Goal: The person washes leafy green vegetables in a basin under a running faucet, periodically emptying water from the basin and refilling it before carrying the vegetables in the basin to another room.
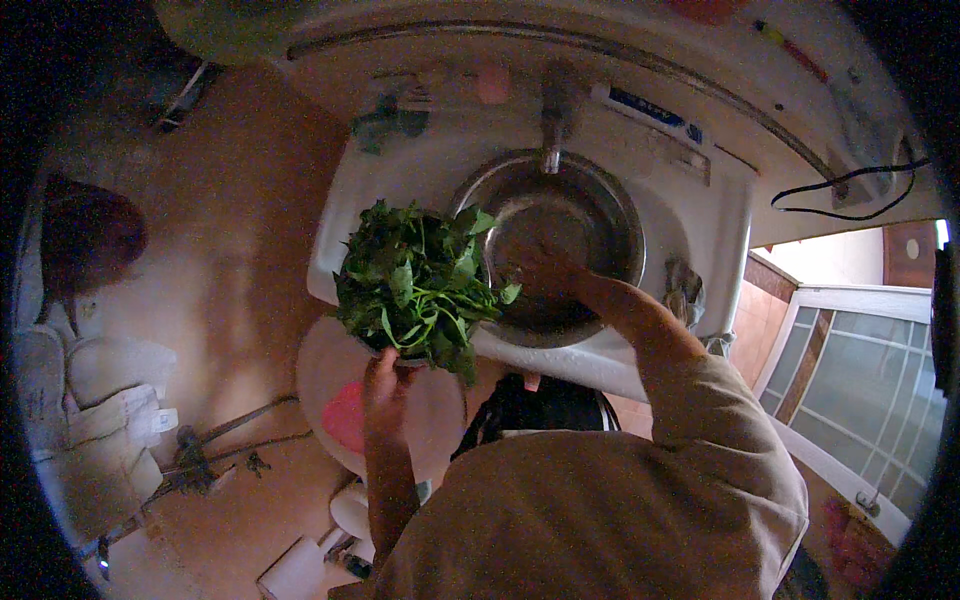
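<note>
A heap of leafy greens [420,277] with pale green stems rises to the left of the basin. My left hand [386,379] grips the near edge of whatever carries the greens; a little of a pale rim shows there, and the leaves hide the rest. Under the faucet [552,150] a round stainless steel basin [634,225] sits in the white washbasin [694,217]. My right hand [544,270] reaches down inside the steel basin. Its fingers are dim and blurred, so whether they hold anything is unclear.
Behind the faucet lies a white and blue tube [652,109]. A grey cloth [684,289] hangs at the washbasin's right side. Below my left hand is a pale round tub [442,397] with a pink thing [345,416] in it. A black cable [847,184] loops at right.
</note>
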The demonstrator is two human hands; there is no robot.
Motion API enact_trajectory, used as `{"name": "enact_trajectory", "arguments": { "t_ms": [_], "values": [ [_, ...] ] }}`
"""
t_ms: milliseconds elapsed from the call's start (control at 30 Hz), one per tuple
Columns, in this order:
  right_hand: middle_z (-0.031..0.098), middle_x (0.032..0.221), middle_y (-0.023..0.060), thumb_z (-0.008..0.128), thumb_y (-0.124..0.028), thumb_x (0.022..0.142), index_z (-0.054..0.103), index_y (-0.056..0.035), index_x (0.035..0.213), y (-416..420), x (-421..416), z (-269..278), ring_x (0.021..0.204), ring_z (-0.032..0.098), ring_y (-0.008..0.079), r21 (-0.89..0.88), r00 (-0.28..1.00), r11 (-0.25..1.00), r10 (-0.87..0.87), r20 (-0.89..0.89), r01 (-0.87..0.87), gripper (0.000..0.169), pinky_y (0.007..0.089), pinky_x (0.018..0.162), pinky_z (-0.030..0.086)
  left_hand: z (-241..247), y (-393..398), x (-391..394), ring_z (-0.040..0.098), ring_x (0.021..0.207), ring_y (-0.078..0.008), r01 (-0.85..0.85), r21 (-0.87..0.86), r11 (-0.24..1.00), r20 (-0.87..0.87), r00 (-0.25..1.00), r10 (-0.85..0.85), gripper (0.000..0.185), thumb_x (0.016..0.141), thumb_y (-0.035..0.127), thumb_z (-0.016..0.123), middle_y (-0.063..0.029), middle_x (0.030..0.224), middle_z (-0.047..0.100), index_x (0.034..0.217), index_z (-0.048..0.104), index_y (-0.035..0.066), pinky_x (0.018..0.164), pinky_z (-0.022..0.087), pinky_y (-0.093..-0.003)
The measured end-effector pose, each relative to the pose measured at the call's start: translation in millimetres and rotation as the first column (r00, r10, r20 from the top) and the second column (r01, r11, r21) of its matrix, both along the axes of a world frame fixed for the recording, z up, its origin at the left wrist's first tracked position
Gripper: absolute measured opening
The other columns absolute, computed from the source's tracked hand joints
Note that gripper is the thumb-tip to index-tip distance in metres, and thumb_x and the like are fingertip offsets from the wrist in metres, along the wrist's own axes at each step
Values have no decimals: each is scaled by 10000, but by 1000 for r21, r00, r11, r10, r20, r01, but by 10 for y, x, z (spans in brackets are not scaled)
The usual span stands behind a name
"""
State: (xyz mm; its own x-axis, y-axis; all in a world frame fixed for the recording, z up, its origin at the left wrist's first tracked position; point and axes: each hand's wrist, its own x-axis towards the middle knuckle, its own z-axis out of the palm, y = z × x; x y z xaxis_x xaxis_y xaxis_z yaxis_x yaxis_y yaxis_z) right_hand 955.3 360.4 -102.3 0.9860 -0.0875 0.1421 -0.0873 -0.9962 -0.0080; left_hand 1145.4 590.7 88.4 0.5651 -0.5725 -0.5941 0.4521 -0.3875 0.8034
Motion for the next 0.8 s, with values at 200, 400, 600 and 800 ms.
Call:
{"name": "enact_trajectory", "arguments": {
  "t_ms": [200, 400, 600, 800],
  "values": [
    [388, 1208, 127, 537, -244, 728, 398, -135, 1189, 28, -197, 481, 1089, 370, 329, 264, 845, 849, -323, -425, 458, 494, 442, 881, 341, -186, -23, 90, 515, 567, -121, -120, 128, 985, -84, 988, 131, 168, 798, 224, 519, -11, 720, 555, 838, 541, 62, 450, 413, -244],
    [423, 1094, 178, 684, -258, 597, 304, -91, 1211, -37, -848, 881, 1035, 410, 326, 398, 152, 106, -985, -85, 911, 741, 396, 827, 386, -371, 24, 128, 524, 578, -120, -204, 75, 976, -189, 958, 215, 146, 804, 229, 530, 3, 727, 575, 851, 552, 92, 432, 418, -232],
    [549, 928, 149, 699, -310, 612, 459, -34, 1057, -159, -1285, 735, 829, 536, 327, 517, -89, -227, -956, -278, 825, 576, 407, 715, 434, -374, 12, 101, 556, 530, -138, -273, 83, 959, -225, 932, 285, 138, 771, 188, 538, -33, 729, 565, 845, 505, 76, 415, 416, -213],
    [580, 675, 54, 702, -298, 615, 605, -20, 783, -340, -1490, 188, 588, 533, 186, 696, 320, -418, -670, -670, 583, 340, 323, 548, 429, -438, 57, 74, 537, 510, -153, -325, 75, 943, -254, 908, 333, 141, 773, 180, 539, -31, 705, 549, 857, 497, 74, 406, 406, -221]
  ]
}}
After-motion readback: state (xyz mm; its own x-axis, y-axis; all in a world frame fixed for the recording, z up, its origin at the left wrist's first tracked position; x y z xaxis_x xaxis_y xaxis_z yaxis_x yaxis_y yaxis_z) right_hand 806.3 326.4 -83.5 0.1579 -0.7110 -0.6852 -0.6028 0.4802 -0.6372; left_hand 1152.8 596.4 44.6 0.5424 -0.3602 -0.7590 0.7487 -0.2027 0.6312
